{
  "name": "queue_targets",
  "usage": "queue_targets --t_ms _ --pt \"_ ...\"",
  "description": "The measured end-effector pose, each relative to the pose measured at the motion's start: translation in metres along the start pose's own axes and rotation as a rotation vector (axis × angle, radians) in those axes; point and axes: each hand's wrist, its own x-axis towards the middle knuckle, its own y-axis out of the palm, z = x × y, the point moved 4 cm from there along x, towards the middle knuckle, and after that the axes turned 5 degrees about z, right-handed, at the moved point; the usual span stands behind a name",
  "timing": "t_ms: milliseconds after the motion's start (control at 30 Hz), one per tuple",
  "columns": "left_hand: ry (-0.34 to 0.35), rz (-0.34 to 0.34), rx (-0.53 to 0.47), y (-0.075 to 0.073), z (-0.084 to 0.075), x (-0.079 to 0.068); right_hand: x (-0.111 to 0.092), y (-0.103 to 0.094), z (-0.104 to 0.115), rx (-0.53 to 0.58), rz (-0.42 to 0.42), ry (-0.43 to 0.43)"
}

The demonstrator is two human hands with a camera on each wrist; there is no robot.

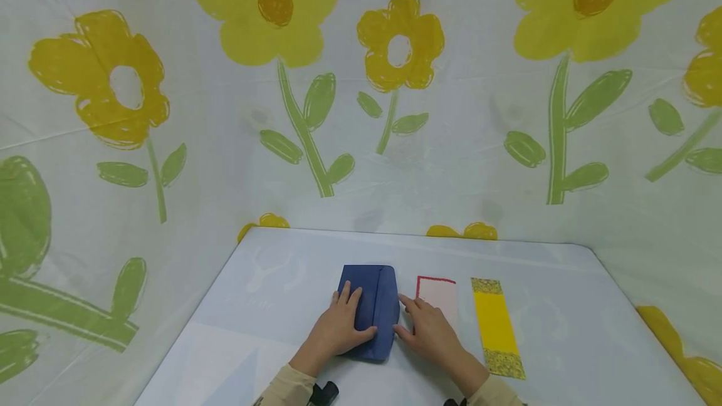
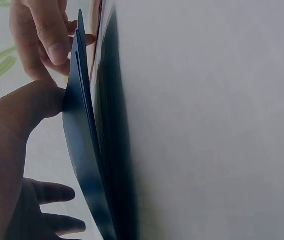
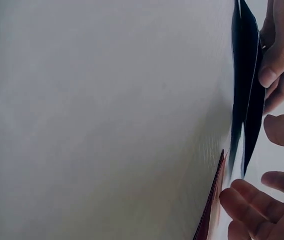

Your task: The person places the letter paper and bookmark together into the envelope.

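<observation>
A dark blue envelope [image 1: 369, 306] lies on the white table, its flap on the right side. My left hand [image 1: 338, 326] rests on the envelope's left part with fingers spread, and the thumb touches near the flap's fold. In the left wrist view the envelope [image 2: 82, 132] appears edge-on, the left thumb against its face. My right hand [image 1: 431, 331] is beside the flap's right edge, fingers loosely bent and holding nothing. In the right wrist view, the right hand's fingertips [image 3: 241, 192] are close to the envelope [image 3: 249, 85]; a gap shows between thumb and envelope.
A pale pink card with a red border [image 1: 437, 290] lies partly under the right hand's line of sight. Right of it lies a yellow strip with glittery gold ends [image 1: 496, 324]. A flower-print curtain [image 1: 451, 161] surrounds the table [image 1: 570, 324].
</observation>
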Motion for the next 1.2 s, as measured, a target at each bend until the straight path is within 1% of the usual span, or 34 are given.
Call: queue_targets --t_ms 233,533,700,900,1100,1200 --pt "0.019 -0.011 -0.012 -0.002 -0.001 -0.002 0.005 0.002 0.005 -0.036 -0.021 -0.026" --pt "0.013 -0.009 -0.03 -0.002 -0.002 -0.002 0.009 0.003 0.01 -0.045 -0.01 -0.05" --pt "0.013 -0.01 -0.029 -0.003 -0.002 -0.003 0.012 0.005 0.011 -0.034 -0.025 -0.062" --pt "0.002 0.003 -0.018 -0.004 -0.003 -0.002 0.014 0.008 0.01 0.047 -0.035 -0.07" --pt "0.003 0.004 -0.015 -0.003 -0.004 -0.002 0.018 0.012 0.005 0.17 0.019 -0.003" --pt "-0.006 -0.001 -0.011 -0.001 -0.003 -0.003 0.02 0.014 0.003 0.219 0.039 0.015"
